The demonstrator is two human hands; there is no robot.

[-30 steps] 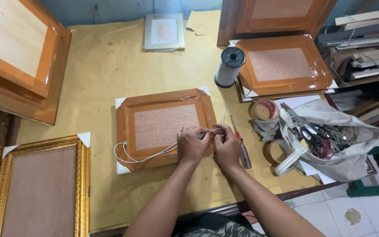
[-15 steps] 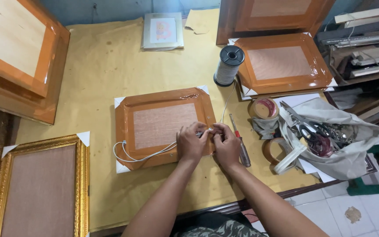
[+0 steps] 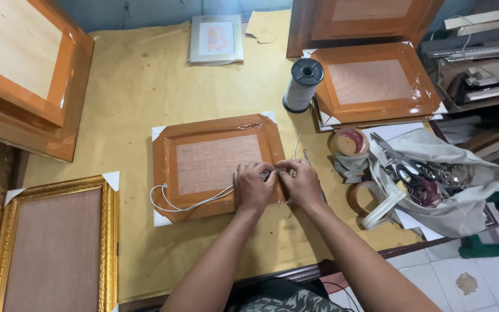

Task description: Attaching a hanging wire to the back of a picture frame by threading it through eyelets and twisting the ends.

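Workbench [image 3: 145,98] under yellow paper | left hand [image 3: 253,186] and right hand [image 3: 302,182] pinch white cord [image 3: 189,205] together at right edge of wrapped orange picture frame [image 3: 218,164], lying face-down mid-table | cord spool [image 3: 302,85] beyond | tape rolls [image 3: 349,141], scissors [image 3: 399,164] in bag right | gold frame [image 3: 59,245] left.
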